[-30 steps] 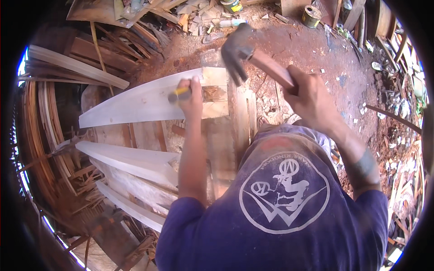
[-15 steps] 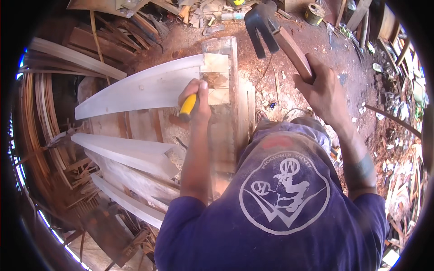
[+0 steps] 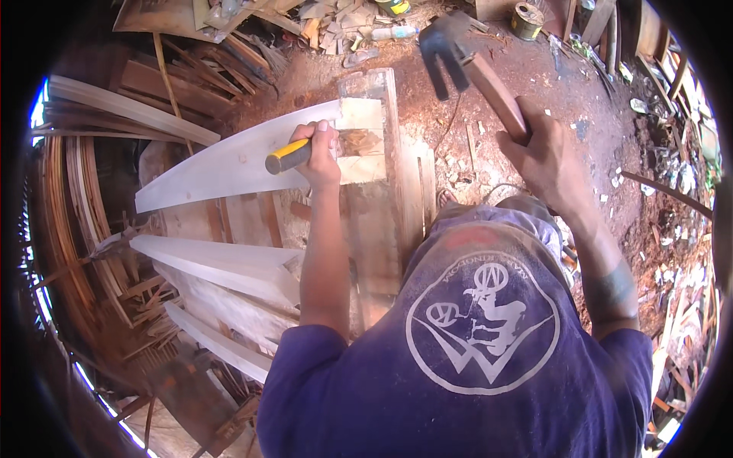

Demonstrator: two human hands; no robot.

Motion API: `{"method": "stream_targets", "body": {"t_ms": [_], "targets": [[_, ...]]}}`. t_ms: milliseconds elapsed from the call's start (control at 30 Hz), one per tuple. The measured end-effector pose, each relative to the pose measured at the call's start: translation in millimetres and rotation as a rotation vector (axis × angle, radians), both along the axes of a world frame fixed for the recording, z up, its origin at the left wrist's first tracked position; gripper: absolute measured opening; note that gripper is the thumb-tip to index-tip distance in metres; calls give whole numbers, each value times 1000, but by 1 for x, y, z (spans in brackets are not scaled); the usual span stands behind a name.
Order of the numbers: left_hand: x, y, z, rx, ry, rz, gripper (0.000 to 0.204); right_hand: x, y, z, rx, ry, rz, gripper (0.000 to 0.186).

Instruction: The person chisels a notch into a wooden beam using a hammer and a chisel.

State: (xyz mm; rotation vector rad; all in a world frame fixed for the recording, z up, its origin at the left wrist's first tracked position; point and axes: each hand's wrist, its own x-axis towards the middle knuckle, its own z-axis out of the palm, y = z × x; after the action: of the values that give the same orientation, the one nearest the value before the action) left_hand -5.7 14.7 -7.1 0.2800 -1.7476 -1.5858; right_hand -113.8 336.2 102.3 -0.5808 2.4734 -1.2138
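Observation:
My left hand (image 3: 319, 156) is closed around a chisel with a yellow and grey handle (image 3: 289, 156). The handle tilts out toward the left, and the blade is hidden by my fingers. Under this hand lies a long pale curved board (image 3: 221, 168). Its right end carries a lighter tenon-like part (image 3: 363, 111) with a rough, chipped brown recess (image 3: 360, 143) beside my fingers. My right hand (image 3: 544, 156) grips the wooden handle of a claw hammer (image 3: 496, 95), held raised to the right of the board. The dark metal head is up and apart from the chisel.
The board rests on a wooden bench (image 3: 370, 221). Nearer me lie another pale shaped board (image 3: 221, 263) and a narrower one (image 3: 214, 343). Timber stacks (image 3: 76, 229) stand at the left. Chips and scraps litter the brown floor (image 3: 489, 145); a tin can (image 3: 527, 20) sits at the back.
My left hand has shifted slightly up, and the chisel handle has swung from pointing toward me to pointing left. The hammer stays raised, almost unmoved.

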Motion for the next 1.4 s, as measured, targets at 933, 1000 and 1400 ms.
{"method": "stream_targets", "body": {"t_ms": [933,1000,1400], "targets": [[-31,20,-5,28,21,122,6,-10,-87,18,192,411,543,19],[-26,11,-5,3,-33,108,8,-14,-79,23,185,330,508,19],[-109,-10,34,153,-473,112,26,-14,-16,-1,-64,85,168,14]]}}
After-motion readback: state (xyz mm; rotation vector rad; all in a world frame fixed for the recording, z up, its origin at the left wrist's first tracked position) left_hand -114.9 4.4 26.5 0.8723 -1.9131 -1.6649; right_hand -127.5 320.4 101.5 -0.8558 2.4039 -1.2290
